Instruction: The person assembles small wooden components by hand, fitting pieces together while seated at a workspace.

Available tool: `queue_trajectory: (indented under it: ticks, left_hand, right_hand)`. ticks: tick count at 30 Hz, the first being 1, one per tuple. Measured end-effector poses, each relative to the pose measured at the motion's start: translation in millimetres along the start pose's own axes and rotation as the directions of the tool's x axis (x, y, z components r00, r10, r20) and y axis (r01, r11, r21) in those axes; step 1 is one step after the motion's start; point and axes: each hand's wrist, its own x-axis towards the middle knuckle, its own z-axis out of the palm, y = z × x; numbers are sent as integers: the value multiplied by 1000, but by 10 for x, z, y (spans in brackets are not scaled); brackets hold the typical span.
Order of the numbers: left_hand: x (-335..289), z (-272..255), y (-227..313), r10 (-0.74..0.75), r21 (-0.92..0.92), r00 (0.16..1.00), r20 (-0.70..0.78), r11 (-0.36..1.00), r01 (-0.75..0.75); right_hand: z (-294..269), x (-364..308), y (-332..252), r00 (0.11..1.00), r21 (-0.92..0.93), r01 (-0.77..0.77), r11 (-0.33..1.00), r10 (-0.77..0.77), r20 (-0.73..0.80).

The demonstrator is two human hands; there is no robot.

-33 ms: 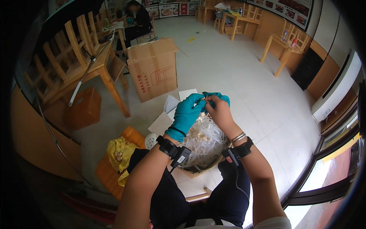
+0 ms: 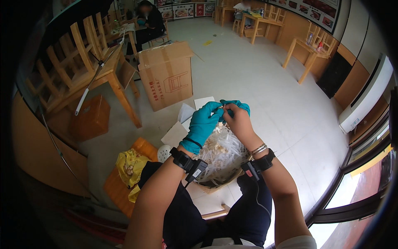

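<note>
My left hand (image 2: 203, 122), in a teal glove, is raised over a box of pale shreds with its fingertips pinched together. They meet the fingertips of my right hand (image 2: 239, 120), whose back and thumb are bare, while teal glove material (image 2: 244, 108) shows at the far side of its fingers. Whatever small thing is pinched between the two hands is too small and covered to name. Below them stands the open cardboard box (image 2: 212, 189), filled with white translucent strips (image 2: 219, 155) and some yellowish bits.
To the left, a yellow plastic bag (image 2: 139, 159) with small pale lumps rests on an orange stool-like surface (image 2: 114, 191). Beside it is a white perforated container (image 2: 164, 153). A large carton (image 2: 166, 76) stands ahead, near a wooden table (image 2: 99, 79) with upturned chairs. A person (image 2: 150, 25) sits farther back.
</note>
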Motion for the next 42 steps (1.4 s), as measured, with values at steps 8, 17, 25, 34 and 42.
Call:
queue_trajectory:
  ticks: [8, 17, 25, 34, 42]
  left_hand:
    - [53, 4, -74, 214, 162, 977, 8, 964, -212]
    - [44, -33, -63, 82, 3, 993, 82, 997, -82]
    - [69, -26, -203, 129, 92, 984, 126, 986, -141]
    - [58, -82, -63, 20, -328, 990, 142, 944, 28]
    - [59, -122, -66, -92, -359, 989, 119, 924, 129]
  right_hand:
    - [5, -1, 15, 997, -181, 77, 981, -78, -1]
    - [-60, 5, 94, 996, 5, 14, 1000, -14, 93]
    - [-83, -4, 95, 986, -39, -35, 999, 41, 163]
    - [-116, 43, 31, 995, 101, -6, 995, -4, 102]
    - [-150, 69, 45, 952, 328, -271, 905, 202, 228]
